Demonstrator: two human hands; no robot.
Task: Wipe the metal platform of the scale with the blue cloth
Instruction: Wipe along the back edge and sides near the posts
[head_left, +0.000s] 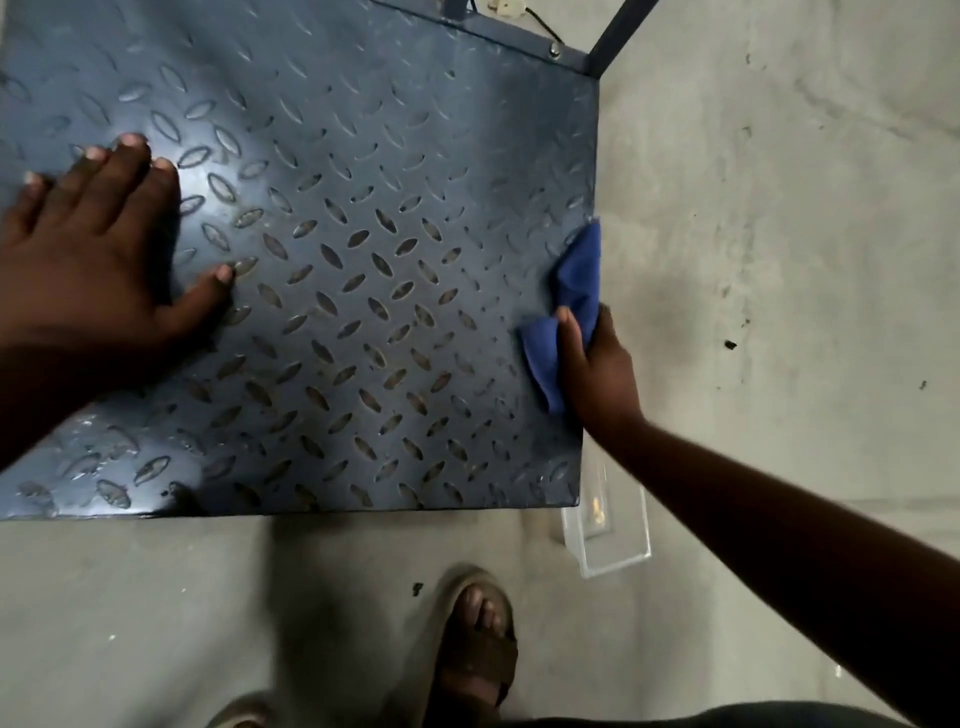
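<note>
Right hand (597, 364) grips crumpled blue cloth (574, 291) on dark tread-patterned platform (363, 234)

The metal platform (363, 260) runs out of view at the left and top edges, so its far left corner is unseen. The left hand (88, 249) is cut off at the wrist by the left edge. The right hand (597, 364) grips the blue cloth (576, 291) at the platform's right edge; only the thumb shows, and the fingers are hidden behind the cloth. A clear box (613, 545) on the floor is partly hidden by the platform's near right corner, its contents too blurred to tell. A second sandal (239, 717) is cut off at the bottom.
</note>
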